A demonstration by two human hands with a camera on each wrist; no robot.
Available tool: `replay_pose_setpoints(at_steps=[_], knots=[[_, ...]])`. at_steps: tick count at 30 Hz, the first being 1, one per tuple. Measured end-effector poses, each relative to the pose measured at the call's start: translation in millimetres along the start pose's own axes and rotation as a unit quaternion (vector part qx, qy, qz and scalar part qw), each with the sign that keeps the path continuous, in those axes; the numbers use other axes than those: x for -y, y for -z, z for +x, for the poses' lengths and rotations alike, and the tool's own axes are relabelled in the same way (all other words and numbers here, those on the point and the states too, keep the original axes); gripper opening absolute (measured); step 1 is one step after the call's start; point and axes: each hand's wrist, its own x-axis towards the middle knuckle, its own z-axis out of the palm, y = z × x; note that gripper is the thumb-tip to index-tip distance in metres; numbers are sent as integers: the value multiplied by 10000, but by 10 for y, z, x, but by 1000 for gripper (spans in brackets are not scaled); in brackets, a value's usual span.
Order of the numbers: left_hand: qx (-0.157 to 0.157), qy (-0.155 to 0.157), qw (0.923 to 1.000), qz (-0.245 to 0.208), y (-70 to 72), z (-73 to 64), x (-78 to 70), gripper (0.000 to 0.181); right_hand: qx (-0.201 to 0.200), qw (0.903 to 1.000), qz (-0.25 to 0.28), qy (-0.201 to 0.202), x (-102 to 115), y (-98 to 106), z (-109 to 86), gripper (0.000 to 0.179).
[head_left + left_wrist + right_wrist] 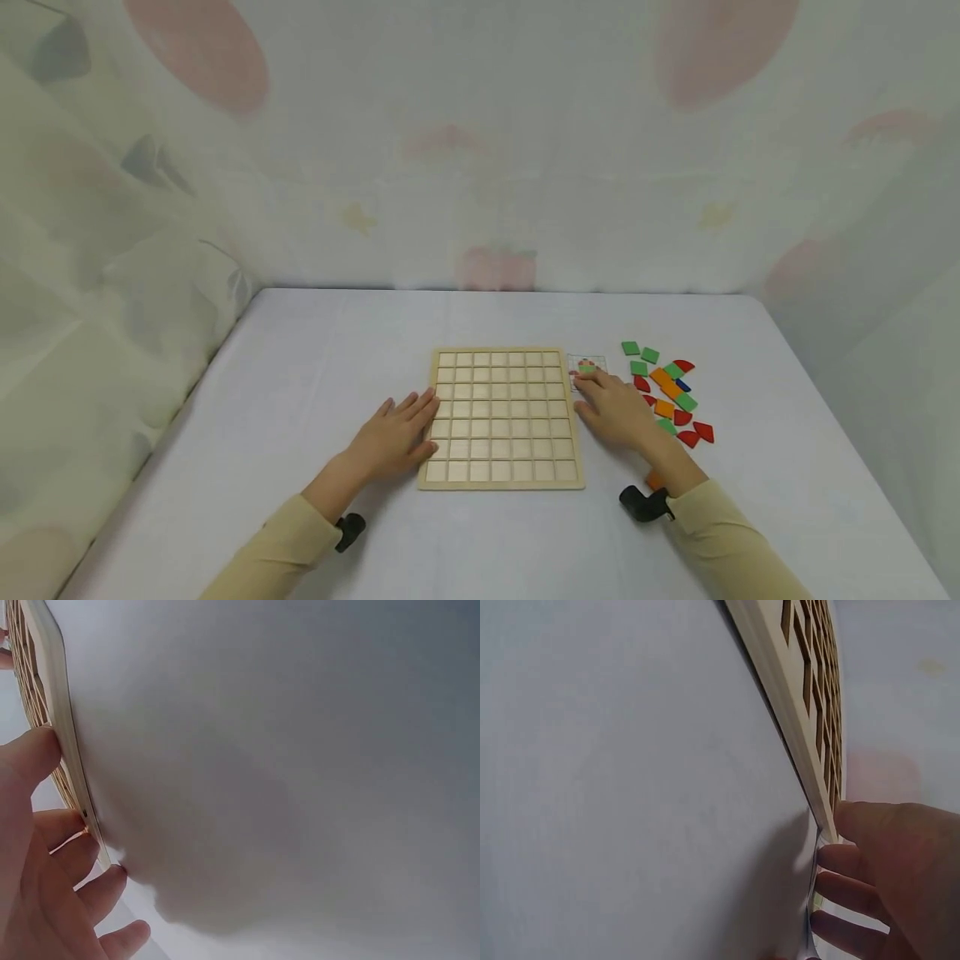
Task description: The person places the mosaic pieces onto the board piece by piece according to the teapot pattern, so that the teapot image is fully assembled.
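Wooden rim (501,486) against left hand (392,437)

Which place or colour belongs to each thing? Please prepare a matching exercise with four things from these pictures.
1. Square grid board
2. Pattern card
3. Left hand
4. Coloured tiles

A. Touching the board's left edge
B. Spread to the right of the card
C. Pale wood colour
D. At the fingertips of the right hand

Pairs: 1-C, 2-D, 3-A, 4-B
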Motion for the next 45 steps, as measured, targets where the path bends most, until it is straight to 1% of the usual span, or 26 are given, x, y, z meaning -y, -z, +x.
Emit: replay_pose_setpoints(at_steps=[8,13,16,24,27,33,42,45], knots=[[96,-83,9999,21,17,82,-133,67,-75,9999,154,14,-146,41,-75,43],[164,-131,9997,86,18,96,-158,69,-97,9998,175,82,-189,44,-100,43],[214,-149,9997,21,30,86,-130,70,-76,9997,187,114,-180,51,-92,43],[245,-176,9992,-259,46,67,13,79,94,9998,78,159,-154,105,-66,44],[248,-241,9989,-315,48,67,46,80,122,9997,-4,210,-156,115,-56,44],[215,-391,9977,-514,62,77,65,80,91,9995,-144,278,-170,137,-50,44],[194,-479,9968,-612,27,77,82,80,-28,9995,-66,317,-182,128,-61,45],[189,-482,9965,-653,20,71,86,80,-141,9993,-6,337,-197,113,-63,44]])
